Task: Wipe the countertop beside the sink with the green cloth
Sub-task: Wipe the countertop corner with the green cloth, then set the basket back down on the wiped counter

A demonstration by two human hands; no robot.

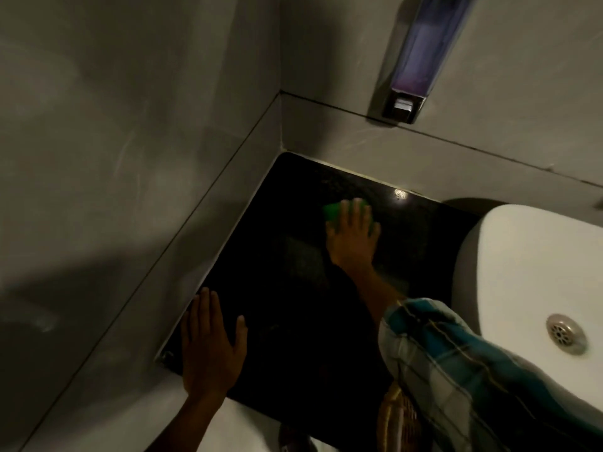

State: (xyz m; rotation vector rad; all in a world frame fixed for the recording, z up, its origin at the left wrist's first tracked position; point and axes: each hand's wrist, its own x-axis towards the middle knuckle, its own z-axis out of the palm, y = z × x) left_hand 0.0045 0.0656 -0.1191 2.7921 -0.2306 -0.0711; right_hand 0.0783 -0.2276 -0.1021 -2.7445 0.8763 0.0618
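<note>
Fingers (357, 212) of right hand (354, 234): spread slightly apart, pressed flat on top of the cloth, not curled round it; frame centre. Fingers of left hand (208, 340): held close together, thumb out to the side, palm flat and bare on the counter's near left edge; lower left of centre

Grey plastered wall (130, 109): fills left and upper frame, meeting in a corner above centre

Black polished stone countertop (293, 256): centre of frame, between wall and basin; sheen too dark and too blurred to tell wiped from unwiped areas

White ceramic sink basin (522, 272): right edge, metal drain (566, 334) showing

Checked blue-and-white sleeve (456, 360): lower right, on the right arm, crossing in front of the basin

Clear wall-mounted soap dispenser with purple liquid (421, 53): upper right

Woven wicker item (396, 415): bottom edge, partly hidden under the sleeve

Small bright green cloth (334, 213): under the right hand, near the counter's far edge, just short of the back wall; only its left part shows

Progress, as judged: wiping under way at the far strip; near and left portions look yet to be covered
</note>
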